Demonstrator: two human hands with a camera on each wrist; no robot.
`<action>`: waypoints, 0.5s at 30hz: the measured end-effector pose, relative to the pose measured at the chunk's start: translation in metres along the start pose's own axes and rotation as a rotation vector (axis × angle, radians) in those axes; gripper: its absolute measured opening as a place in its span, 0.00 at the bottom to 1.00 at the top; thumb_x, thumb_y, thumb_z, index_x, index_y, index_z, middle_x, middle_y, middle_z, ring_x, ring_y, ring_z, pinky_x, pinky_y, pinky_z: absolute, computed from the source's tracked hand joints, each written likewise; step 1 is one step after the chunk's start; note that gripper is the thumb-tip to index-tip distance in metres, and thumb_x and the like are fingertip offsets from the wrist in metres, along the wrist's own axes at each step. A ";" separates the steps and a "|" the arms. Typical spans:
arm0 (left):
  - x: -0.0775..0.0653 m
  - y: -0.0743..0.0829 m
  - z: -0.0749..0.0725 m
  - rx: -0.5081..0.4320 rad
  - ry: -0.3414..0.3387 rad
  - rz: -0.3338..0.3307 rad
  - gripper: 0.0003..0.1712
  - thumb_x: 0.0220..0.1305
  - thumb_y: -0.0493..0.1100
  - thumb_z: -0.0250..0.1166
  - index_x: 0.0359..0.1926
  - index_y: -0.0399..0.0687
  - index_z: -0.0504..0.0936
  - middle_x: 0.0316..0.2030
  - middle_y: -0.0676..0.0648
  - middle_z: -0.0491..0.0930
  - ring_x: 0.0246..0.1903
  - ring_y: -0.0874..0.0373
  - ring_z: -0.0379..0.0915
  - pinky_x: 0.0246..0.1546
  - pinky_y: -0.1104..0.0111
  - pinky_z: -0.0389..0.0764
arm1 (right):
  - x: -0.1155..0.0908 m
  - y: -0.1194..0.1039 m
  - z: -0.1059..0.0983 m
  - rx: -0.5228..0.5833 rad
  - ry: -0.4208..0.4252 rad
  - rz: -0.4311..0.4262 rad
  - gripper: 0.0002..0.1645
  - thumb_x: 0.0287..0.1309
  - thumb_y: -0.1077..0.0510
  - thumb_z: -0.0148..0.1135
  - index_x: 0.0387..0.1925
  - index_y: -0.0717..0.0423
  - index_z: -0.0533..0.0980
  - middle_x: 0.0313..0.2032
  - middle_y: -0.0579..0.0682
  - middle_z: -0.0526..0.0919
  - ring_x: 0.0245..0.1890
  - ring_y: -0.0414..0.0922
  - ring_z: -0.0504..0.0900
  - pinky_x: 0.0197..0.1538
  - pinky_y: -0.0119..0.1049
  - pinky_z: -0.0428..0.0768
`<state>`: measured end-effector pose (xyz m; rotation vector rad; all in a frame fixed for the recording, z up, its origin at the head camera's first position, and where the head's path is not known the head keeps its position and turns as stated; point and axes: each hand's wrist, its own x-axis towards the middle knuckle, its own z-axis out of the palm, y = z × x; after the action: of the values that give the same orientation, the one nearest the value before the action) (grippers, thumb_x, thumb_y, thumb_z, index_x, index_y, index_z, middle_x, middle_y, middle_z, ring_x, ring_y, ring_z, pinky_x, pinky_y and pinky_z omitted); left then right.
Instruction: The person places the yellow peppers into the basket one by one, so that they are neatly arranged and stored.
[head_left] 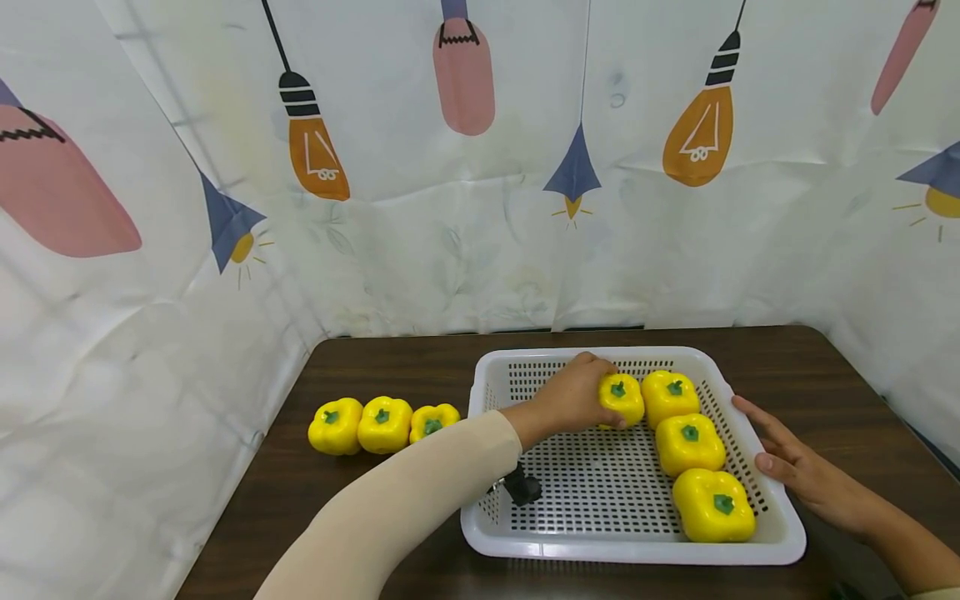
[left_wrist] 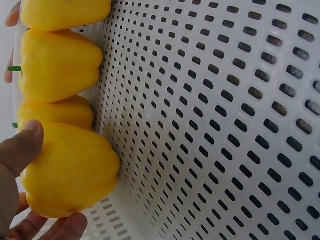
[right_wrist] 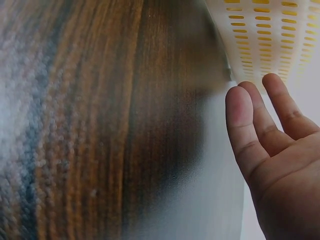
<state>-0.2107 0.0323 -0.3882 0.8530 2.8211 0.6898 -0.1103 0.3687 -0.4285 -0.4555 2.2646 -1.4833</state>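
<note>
My left hand (head_left: 573, 396) reaches over the white perforated basket (head_left: 585, 550) and grips a yellow bell pepper (head_left: 621, 398) near the basket's back. In the left wrist view, the thumb lies on the stem side of that bell pepper (left_wrist: 72, 167), with fingers beneath it. Along the basket's right side stand three more yellow bell peppers (head_left: 690, 443) in a row, green stems showing. My right hand (head_left: 806, 475) is at the basket's right rim, fingers extended; the right wrist view shows its fingertips close to the slotted wall (right_wrist: 250, 45).
Left of the basket, three yellow bell peppers (head_left: 384, 425) sit in a row on the dark wooden table (head_left: 277, 517), the rightmost partly behind my left sleeve. A small black device (head_left: 521, 486) shows beside my left forearm. A patterned white curtain (head_left: 450, 242) hangs behind the table.
</note>
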 end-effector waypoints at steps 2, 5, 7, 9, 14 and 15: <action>0.001 0.000 0.000 0.013 0.001 0.004 0.45 0.52 0.59 0.81 0.68 0.50 0.76 0.63 0.50 0.73 0.57 0.62 0.72 0.59 0.73 0.73 | 0.000 0.000 0.000 -0.002 0.000 0.001 0.41 0.82 0.53 0.38 0.81 0.32 0.29 0.72 0.83 0.38 0.55 0.32 0.76 0.45 0.42 0.85; 0.002 0.000 0.000 0.018 0.002 0.009 0.45 0.53 0.59 0.80 0.68 0.49 0.76 0.63 0.50 0.74 0.57 0.62 0.72 0.59 0.74 0.73 | 0.000 0.000 0.000 -0.005 0.001 -0.006 0.41 0.82 0.53 0.38 0.82 0.33 0.29 0.72 0.83 0.39 0.56 0.33 0.76 0.45 0.42 0.85; 0.002 0.001 0.000 0.019 0.002 0.011 0.45 0.53 0.59 0.80 0.68 0.48 0.76 0.63 0.50 0.74 0.57 0.62 0.72 0.58 0.74 0.73 | 0.000 0.000 0.000 -0.006 0.001 -0.009 0.41 0.82 0.53 0.38 0.82 0.34 0.29 0.72 0.83 0.39 0.55 0.34 0.76 0.45 0.42 0.85; 0.002 0.001 0.000 0.019 -0.001 0.009 0.45 0.53 0.59 0.80 0.68 0.48 0.76 0.63 0.49 0.74 0.57 0.62 0.72 0.58 0.74 0.73 | 0.000 -0.001 0.000 -0.007 0.001 -0.005 0.41 0.82 0.53 0.38 0.82 0.33 0.29 0.72 0.82 0.39 0.56 0.33 0.76 0.45 0.42 0.85; 0.001 0.002 0.000 0.030 -0.016 0.001 0.48 0.52 0.60 0.80 0.70 0.49 0.74 0.65 0.49 0.73 0.60 0.60 0.71 0.62 0.71 0.72 | 0.000 0.000 0.000 -0.018 0.006 0.004 0.41 0.82 0.53 0.38 0.82 0.33 0.29 0.73 0.82 0.38 0.55 0.31 0.75 0.45 0.42 0.85; 0.001 0.002 -0.001 0.031 -0.018 0.000 0.49 0.52 0.60 0.81 0.71 0.49 0.74 0.66 0.49 0.72 0.62 0.59 0.70 0.63 0.71 0.71 | 0.000 0.000 -0.001 -0.022 0.007 0.006 0.41 0.82 0.53 0.38 0.82 0.33 0.29 0.73 0.82 0.38 0.55 0.30 0.75 0.45 0.42 0.85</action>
<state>-0.2109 0.0341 -0.3864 0.8590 2.8225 0.6371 -0.1110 0.3689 -0.4281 -0.4503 2.2877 -1.4607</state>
